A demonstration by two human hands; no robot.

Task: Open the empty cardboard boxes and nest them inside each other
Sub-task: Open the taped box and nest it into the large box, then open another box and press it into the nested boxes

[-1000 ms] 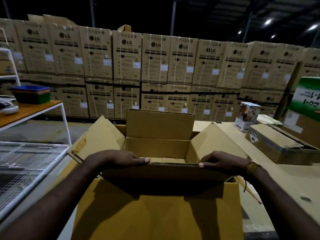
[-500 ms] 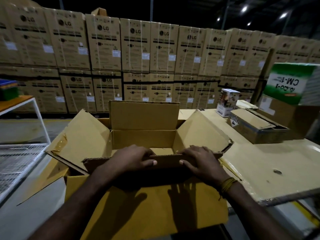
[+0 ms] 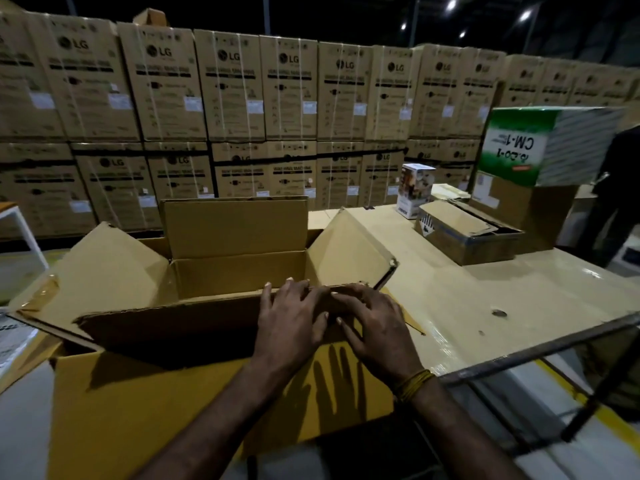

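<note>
A smaller open cardboard box (image 3: 235,226) sits inside a larger open cardboard box (image 3: 156,410) right in front of me. Its side and far flaps stand up and outward. Its near flap (image 3: 166,323) is folded toward me over the larger box's edge. My left hand (image 3: 294,327) and my right hand (image 3: 374,327) lie side by side on the right end of that near flap, fingers spread and pressing flat on the cardboard. The inside of the smaller box looks empty.
The beige table (image 3: 485,306) to the right carries a low brown box (image 3: 467,233), a small white carton (image 3: 415,188) and a green-white box (image 3: 540,147) on a brown one. A person (image 3: 620,188) stands far right. Stacked LG cartons (image 3: 242,91) wall the back.
My hands have slid from apart on the near flap to close together at its right end. The view has turned to the right.
</note>
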